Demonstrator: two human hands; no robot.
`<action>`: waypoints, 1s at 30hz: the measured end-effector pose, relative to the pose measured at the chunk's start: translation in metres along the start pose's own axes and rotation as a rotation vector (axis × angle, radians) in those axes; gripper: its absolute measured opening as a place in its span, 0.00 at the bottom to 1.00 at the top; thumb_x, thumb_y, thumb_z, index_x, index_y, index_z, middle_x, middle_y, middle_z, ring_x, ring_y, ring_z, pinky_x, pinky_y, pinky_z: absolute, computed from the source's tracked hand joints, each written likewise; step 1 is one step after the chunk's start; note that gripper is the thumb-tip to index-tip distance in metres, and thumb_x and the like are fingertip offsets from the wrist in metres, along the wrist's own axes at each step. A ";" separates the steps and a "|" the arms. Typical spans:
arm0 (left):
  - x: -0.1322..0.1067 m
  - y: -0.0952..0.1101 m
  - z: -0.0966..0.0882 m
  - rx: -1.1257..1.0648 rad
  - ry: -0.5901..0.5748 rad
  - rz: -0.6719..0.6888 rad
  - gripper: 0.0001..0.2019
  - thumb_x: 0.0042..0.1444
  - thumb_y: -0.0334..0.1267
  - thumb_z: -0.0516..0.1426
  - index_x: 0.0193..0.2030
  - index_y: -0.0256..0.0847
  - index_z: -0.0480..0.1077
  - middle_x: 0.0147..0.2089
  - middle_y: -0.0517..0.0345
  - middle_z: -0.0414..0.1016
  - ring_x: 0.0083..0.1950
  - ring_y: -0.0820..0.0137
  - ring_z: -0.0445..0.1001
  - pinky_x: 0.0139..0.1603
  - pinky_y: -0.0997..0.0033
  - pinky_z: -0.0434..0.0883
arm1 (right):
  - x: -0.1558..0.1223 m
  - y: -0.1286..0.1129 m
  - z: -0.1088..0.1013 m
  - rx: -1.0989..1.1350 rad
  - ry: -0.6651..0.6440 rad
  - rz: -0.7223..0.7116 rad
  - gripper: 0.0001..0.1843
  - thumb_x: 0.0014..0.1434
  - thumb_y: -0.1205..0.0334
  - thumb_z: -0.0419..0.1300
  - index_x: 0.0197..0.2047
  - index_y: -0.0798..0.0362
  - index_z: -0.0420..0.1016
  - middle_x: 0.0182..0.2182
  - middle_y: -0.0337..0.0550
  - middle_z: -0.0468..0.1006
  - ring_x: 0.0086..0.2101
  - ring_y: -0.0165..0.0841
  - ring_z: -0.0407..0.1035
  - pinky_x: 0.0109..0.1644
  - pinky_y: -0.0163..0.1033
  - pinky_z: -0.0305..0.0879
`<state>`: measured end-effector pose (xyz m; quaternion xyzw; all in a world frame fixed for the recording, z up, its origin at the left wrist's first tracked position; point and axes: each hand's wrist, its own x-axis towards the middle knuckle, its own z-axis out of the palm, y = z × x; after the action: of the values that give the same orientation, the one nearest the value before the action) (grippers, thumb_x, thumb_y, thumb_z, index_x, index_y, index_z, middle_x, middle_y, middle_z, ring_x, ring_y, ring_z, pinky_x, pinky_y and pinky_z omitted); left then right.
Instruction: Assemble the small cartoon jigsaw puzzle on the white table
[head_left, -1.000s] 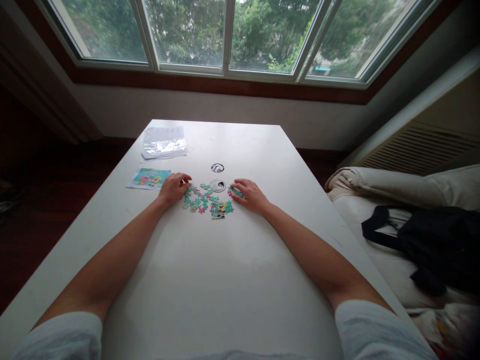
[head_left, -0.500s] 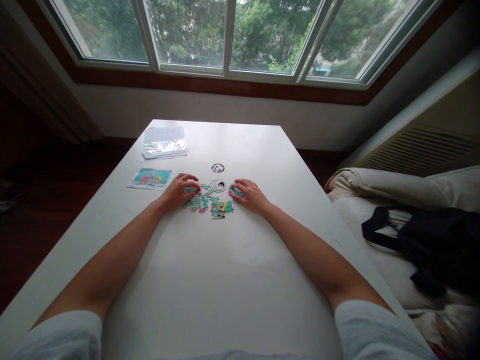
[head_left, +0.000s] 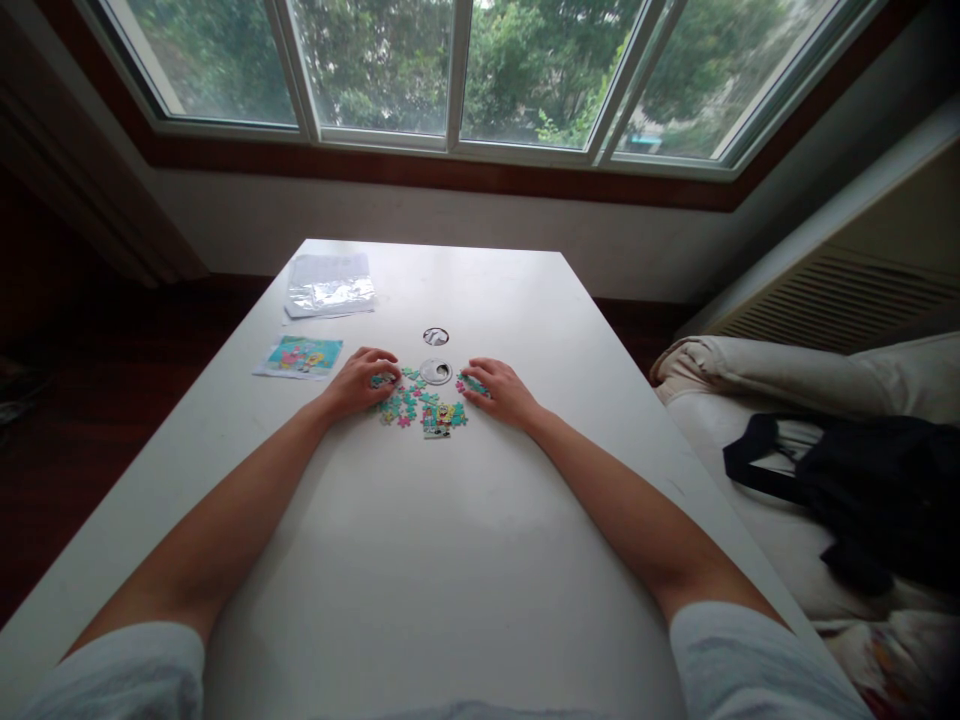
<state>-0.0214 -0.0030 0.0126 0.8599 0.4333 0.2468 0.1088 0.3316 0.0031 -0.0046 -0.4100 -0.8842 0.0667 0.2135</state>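
Note:
A small heap of loose teal, pink and yellow puzzle pieces [head_left: 414, 402] lies on the white table [head_left: 420, 560], with a small joined section [head_left: 437, 421] at its near edge. My left hand [head_left: 358, 383] rests on the heap's left side, fingers curled over some pieces. On the right side my right hand [head_left: 501, 391] lies palm down, its fingertips touching a few teal pieces [head_left: 472, 383]. Whether either hand grips a piece is hidden by the fingers.
A cartoon picture card [head_left: 299, 357] lies left of the heap, and a clear plastic bag on paper [head_left: 328, 286] sits farther back. Two round cable-hole covers [head_left: 436, 371] are set in the table behind the pieces. A white sofa with a black bag [head_left: 862, 485] stands to the right.
My left hand slid right over the left edge of the pieces and its fingers curled. My right hand stayed in place.

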 end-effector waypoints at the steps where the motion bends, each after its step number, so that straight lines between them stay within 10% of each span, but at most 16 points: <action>1: 0.000 0.000 0.000 -0.001 0.001 -0.004 0.11 0.58 0.39 0.60 0.46 0.50 0.80 0.58 0.54 0.75 0.62 0.57 0.66 0.67 0.50 0.65 | 0.000 0.000 0.000 0.000 0.000 0.000 0.22 0.68 0.47 0.58 0.60 0.45 0.75 0.62 0.51 0.72 0.61 0.45 0.65 0.67 0.55 0.61; 30: 0.004 0.002 0.005 -0.019 -0.080 -0.088 0.07 0.50 0.37 0.61 0.37 0.44 0.73 0.60 0.54 0.72 0.62 0.54 0.64 0.64 0.51 0.61 | 0.001 -0.001 0.001 0.008 0.015 -0.015 0.21 0.68 0.48 0.59 0.60 0.47 0.75 0.61 0.52 0.72 0.60 0.46 0.66 0.65 0.55 0.62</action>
<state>-0.0155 -0.0009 0.0104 0.8481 0.4636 0.2116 0.1450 0.3301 0.0032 -0.0051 -0.4032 -0.8854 0.0656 0.2220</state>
